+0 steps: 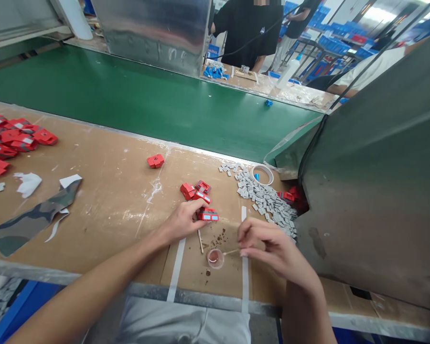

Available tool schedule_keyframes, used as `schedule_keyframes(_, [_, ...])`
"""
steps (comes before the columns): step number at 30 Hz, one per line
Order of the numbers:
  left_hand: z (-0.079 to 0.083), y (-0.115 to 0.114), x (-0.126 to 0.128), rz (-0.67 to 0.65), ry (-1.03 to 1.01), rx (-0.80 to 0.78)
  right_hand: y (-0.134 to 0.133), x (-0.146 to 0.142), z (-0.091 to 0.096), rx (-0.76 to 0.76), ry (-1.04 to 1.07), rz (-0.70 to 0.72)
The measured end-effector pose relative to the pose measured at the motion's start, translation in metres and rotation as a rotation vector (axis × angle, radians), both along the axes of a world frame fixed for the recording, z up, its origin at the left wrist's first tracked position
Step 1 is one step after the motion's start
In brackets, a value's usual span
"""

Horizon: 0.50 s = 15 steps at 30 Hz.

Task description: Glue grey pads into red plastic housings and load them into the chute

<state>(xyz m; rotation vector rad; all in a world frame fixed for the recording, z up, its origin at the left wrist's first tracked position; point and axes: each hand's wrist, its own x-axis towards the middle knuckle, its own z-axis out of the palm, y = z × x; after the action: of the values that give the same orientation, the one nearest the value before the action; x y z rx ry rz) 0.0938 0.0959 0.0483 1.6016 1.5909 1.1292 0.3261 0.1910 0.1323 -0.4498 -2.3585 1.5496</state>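
Observation:
My left hand (187,220) is closed around a red toy car body (208,215) with pale blue windows, held low over the cardboard-covered table. Several more red toy bodies (202,196) lie just beyond its fingers. Between finger and thumb, my right hand (268,244) pinches a thin swab stick (231,252). The stick's far end meets the rim of a small clear cup (215,266) holding brownish liquid. Another swab (200,241) lies on the table left of the cup, and brown drops dot the cardboard around it.
Small grey pieces (267,199) are heaped at the right beside a tape roll (262,175). A pile of red bodies (10,136) sits far left, near a camouflage strip (36,217). Beyond runs a green conveyor belt (139,102). A metal panel (376,181) stands right. Other people are behind the belt.

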Motion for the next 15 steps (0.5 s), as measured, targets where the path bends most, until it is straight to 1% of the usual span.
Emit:
schedule_keyframes(2, [0.001,0.000,0.000,0.008,0.000,-0.019,-0.009,-0.006,-0.003,-0.008,-0.090,0.099])
schedule_keyframes(3, [0.002,0.000,-0.001,0.012,0.004,-0.025,-0.014,-0.010,-0.006,-0.004,-0.123,0.122])
schedule_keyframes(6, [0.006,0.001,-0.001,0.022,0.015,-0.039,-0.023,-0.017,-0.011,0.013,-0.196,0.161])
schedule_keyframes(8, [0.009,0.001,0.000,0.028,-0.001,-0.052,-0.018,-0.017,-0.013,0.021,-0.178,0.153])
schedule_keyframes(9, [0.010,0.001,0.000,0.032,-0.015,-0.060,-0.011,-0.016,-0.015,0.037,-0.148,0.102])
schedule_keyframes(10, [0.011,0.001,0.000,0.038,-0.030,-0.069,-0.003,-0.015,-0.018,0.078,-0.116,-0.006])
schedule_keyframes(12, [0.013,0.001,0.001,0.053,-0.053,-0.084,0.019,-0.016,-0.029,0.223,-0.087,-0.340])
schedule_keyframes(13, [0.013,0.001,0.001,0.058,-0.059,-0.088,0.030,-0.018,-0.038,0.314,-0.105,-0.510])
schedule_keyframes(14, [0.014,0.001,0.001,0.061,-0.062,-0.091,0.040,-0.021,-0.047,0.395,-0.139,-0.624])
schedule_keyframes(15, [0.014,0.001,0.001,0.061,-0.065,-0.094,0.049,-0.025,-0.057,0.454,-0.179,-0.671])
